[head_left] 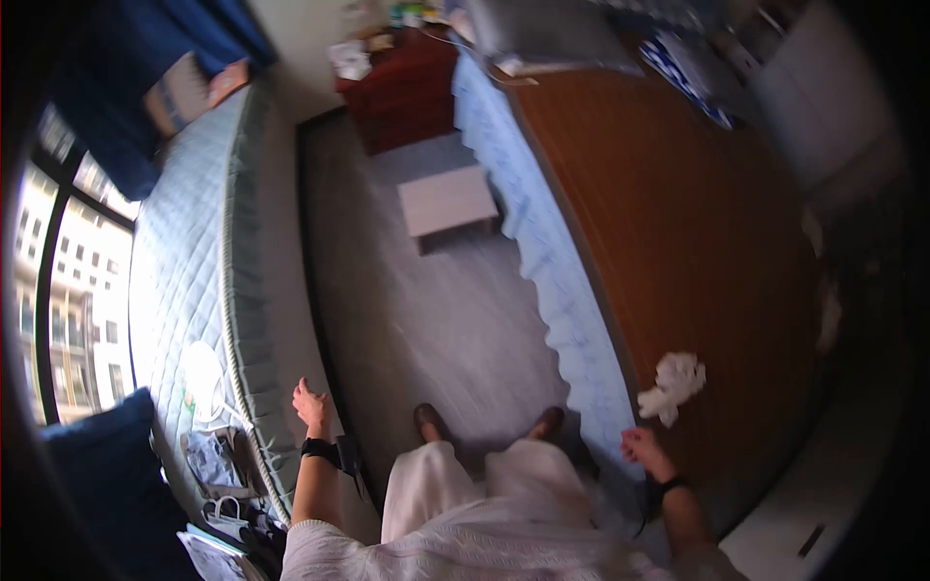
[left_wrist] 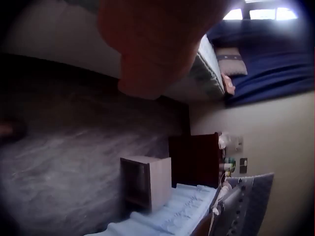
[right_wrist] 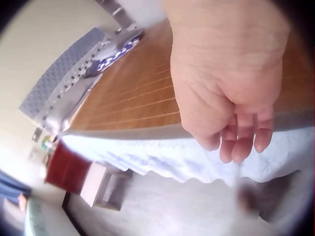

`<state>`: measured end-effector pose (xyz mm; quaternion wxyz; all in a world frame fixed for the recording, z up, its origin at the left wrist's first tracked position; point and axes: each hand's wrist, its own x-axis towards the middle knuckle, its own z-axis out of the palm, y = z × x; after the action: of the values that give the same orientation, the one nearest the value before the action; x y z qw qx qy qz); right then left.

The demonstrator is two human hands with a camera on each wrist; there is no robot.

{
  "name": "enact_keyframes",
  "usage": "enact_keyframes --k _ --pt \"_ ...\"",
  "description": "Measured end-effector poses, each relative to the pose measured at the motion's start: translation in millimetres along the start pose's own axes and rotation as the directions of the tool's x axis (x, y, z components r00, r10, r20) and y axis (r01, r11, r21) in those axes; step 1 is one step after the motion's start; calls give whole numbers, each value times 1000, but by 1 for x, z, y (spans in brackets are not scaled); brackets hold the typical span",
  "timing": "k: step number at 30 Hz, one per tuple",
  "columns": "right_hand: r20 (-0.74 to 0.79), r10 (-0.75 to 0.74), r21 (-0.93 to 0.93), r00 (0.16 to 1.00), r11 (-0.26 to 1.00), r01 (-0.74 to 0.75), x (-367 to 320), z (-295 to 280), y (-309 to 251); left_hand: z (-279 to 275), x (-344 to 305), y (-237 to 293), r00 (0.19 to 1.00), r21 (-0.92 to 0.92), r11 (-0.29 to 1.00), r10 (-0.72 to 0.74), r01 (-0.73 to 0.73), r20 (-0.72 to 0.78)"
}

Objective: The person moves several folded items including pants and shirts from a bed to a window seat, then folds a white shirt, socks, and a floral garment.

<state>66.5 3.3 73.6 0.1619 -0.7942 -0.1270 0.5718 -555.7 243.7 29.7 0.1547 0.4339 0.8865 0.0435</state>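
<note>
My left hand [head_left: 312,405] hangs beside the window-side daybed, fingers loosely bent and holding nothing. In the left wrist view only a dark, blurred part of that hand [left_wrist: 152,54] shows, its fingers mostly hidden. My right hand [head_left: 647,450] is over the edge of the bed with the brown mat [head_left: 630,165]. Its fingers [right_wrist: 241,147] droop in a loose curl in the right wrist view, with no object among them. Just beyond it on the mat lies a crumpled white cloth [head_left: 673,385].
A low white stool [head_left: 448,201] stands on the grey floor [head_left: 417,320] between the beds. Behind it is a red cabinet [head_left: 402,97] with small items on top. Bags [head_left: 218,460] and a white round object [head_left: 203,378] lie on the quilted daybed [head_left: 184,271]. A blue frilled skirt [head_left: 542,261] edges the bed.
</note>
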Motion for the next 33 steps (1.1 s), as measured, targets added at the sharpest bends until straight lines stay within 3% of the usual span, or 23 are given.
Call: enact_keyframes --k 2,4,5,6,7,9,11,15,17,19,21,22,23,24,26,27,28,30,31,32,33 --pt "-59 -69 73 996 995 73 33 -33 54 38 -30 46 965 30 966 257 -259 58" --pt "-141 -22 166 990 985 45 19 -62 58 80 -67 102 895 -23 905 423 -424 144" --pt "-145 -40 195 989 978 68 12 -77 61 99 -85 135 846 -7 878 462 -478 266" --pt "-166 7 209 986 977 28 10 -91 64 124 -107 158 763 -67 793 602 -605 235" --pt "-184 28 227 983 974 14 10 -104 67 134 -139 198 713 -67 764 626 -641 315" --pt "-202 59 260 978 966 -4 15 -126 74 166 -189 257 559 -261 683 717 -682 417" --pt "-268 36 290 963 956 44 24 -140 89 187 -249 315 306 -412 466 865 -783 397" --pt "-359 103 507 928 856 101 61 -152 96 219 -354 401 11 -537 288 888 -792 460" --pt "-419 157 572 894 811 125 75 -157 70 232 -394 431 -85 -509 200 872 -837 482" --pt "-457 173 585 873 797 149 92 -165 38 254 -426 453 -54 -438 173 887 -882 458" --pt "-463 166 605 871 777 174 124 -165 29 263 -450 477 -143 -544 63 933 -836 329" --pt "-564 162 602 810 751 270 142 -161 30 270 -462 484 -155 -544 65 925 -837 348" --pt "-656 161 586 737 724 364 157 -160 33 275 -472 492 -218 -524 -28 928 -851 303" --pt "-646 184 605 741 715 351 167 -165 41 283 -477 497 -287 -499 -126 922 -857 260" --pt "-486 175 722 856 633 281 176 -177 58 306 -478 510 -344 -478 -157 878 -864 332" --pt "-477 188 803 859 491 339 166 -177 54 312 -479 513 -382 -464 -183 841 -867 382" --pt "-476 204 811 856 479 337 154 -179 54 309 -478 518 -398 -468 -194 830 -862 390" --pt "-507 228 843 831 333 422 129 -186 58 303 -469 537 -115 -447 313 699 -838 706" --pt "-521 208 848 828 241 473 117 -187 69 314 -457 537 -127 -448 302 696 -842 707" --pt "-524 217 847 823 231 478 103 -190 80 333 -440 532 -109 -613 505 711 -608 694" --pt "-504 197 864 841 96 495 89 -192 90 343 -427 532 -84 -706 642 719 -299 690"
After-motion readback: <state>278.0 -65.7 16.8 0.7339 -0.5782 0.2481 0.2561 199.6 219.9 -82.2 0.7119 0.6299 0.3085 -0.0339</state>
